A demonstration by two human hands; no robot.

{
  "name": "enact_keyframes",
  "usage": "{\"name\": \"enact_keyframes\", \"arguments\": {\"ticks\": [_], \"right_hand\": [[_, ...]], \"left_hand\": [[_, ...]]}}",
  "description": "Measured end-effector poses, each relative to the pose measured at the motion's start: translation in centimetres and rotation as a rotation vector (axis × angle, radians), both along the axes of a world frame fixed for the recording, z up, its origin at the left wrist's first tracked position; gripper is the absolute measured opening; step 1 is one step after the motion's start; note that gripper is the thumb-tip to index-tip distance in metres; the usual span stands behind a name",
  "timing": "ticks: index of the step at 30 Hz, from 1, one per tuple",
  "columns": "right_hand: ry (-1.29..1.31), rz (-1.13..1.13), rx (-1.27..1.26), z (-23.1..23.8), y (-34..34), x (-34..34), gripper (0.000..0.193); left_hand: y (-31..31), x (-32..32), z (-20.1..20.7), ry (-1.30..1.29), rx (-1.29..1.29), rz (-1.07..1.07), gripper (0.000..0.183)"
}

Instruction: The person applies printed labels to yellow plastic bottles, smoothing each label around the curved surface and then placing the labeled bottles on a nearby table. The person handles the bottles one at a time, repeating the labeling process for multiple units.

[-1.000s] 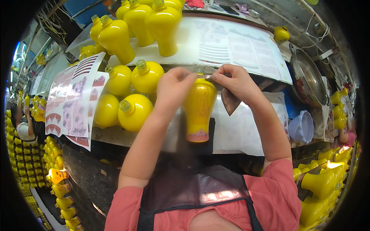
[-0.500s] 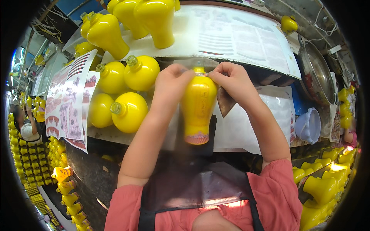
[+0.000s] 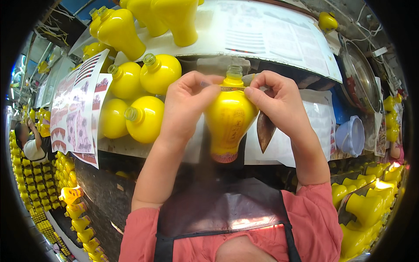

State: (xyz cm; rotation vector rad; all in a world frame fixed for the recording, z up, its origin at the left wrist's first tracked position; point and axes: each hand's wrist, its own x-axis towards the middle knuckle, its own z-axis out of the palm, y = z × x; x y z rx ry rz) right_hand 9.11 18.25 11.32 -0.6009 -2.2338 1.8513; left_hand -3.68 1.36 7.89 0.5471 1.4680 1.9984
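Observation:
A yellow glass bottle [image 3: 229, 114] with a clear threaded neck stands in front of me, its top tilted away. It bears faint printing down the front and a pink patterned band around the base. Across its shoulder, just below the neck, lies a narrow dark patterned decal strip [image 3: 232, 88]. My left hand [image 3: 188, 99] pinches the strip's left end between thumb and fingers. The right end is pinched by my right hand [image 3: 279, 99], which also keeps a brown pointed scraper-like blade [image 3: 265, 134] hanging beneath its palm. That blade's upper part is hidden by the fingers.
Round yellow bottles [image 3: 146, 115] stand to the left, beside printed decal sheets [image 3: 78, 115]. Taller yellow bottles [image 3: 176, 22] are on the white raised board [image 3: 279, 37] at the back. A pale blue bucket [image 3: 350, 136] and a round metal pan [image 3: 358, 74] are at the right.
The bottle's top has tipped toward me, showing more of its neck and shoulder. Both hands have moved along with it, and the strip now shows across the shoulder. The blade hangs lower and farther right.

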Motion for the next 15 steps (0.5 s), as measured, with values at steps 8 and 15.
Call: {"name": "enact_keyframes", "arguments": {"ticks": [8,15], "right_hand": [[-0.034,-0.040,0.043,0.01,-0.15,-0.24,0.012],[-0.019,-0.049,0.037,-0.05,-0.29,-0.15,0.012]], "left_hand": [[-0.13,-0.44,-0.37,0.025,-0.035,-0.007,0.013],[-0.03,-0.24,-0.30,0.021,0.008,-0.007,0.011]]}}
